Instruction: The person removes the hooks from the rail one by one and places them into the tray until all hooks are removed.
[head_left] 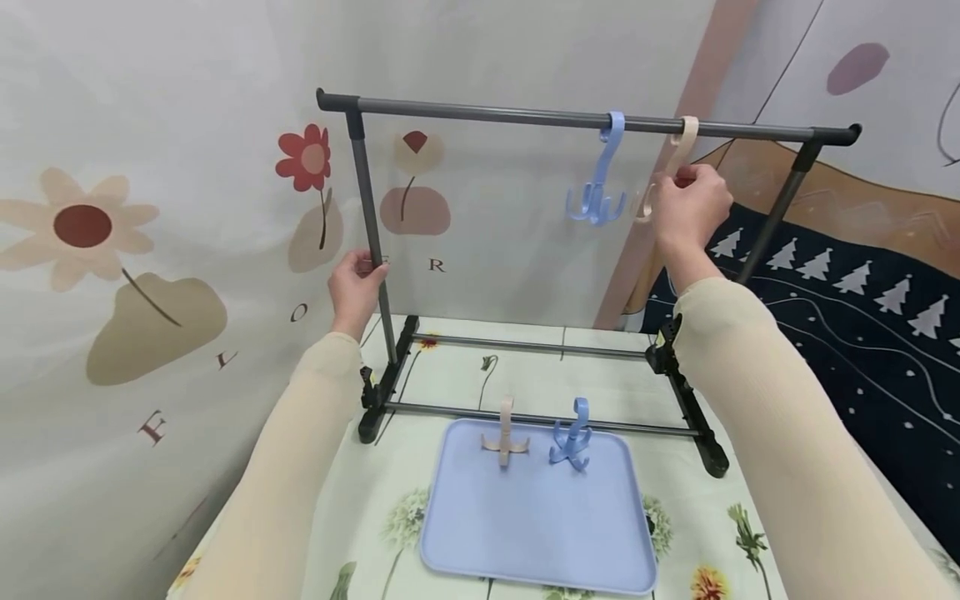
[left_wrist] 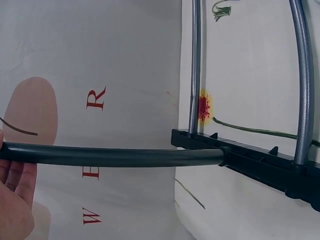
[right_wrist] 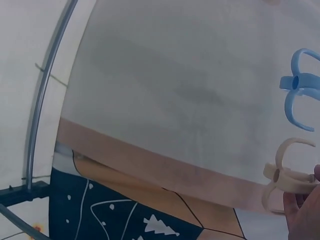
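A dark grey metal rack has its top bar (head_left: 487, 113) running across the head view. My left hand (head_left: 354, 290) holds the rack's left post (head_left: 367, 196) about halfway up, its fingers behind the post in the left wrist view. Over the right part of the bar hangs a beige multi-prong hook (head_left: 686, 137). My right hand (head_left: 693, 208) pinches its stem and hides part of it; its curved prongs show in the right wrist view. To its left, a light blue multi-prong hook (head_left: 600, 183) hangs on the same bar, untouched.
A light blue tray (head_left: 540, 533) lies before the rack, carrying another beige hook (head_left: 506, 443) and another blue hook (head_left: 573, 442) near its far edge. Black feet (head_left: 386, 383) and two lower bars support the rack on a flower-printed cloth. Printed curtains (head_left: 225, 83) hang behind.
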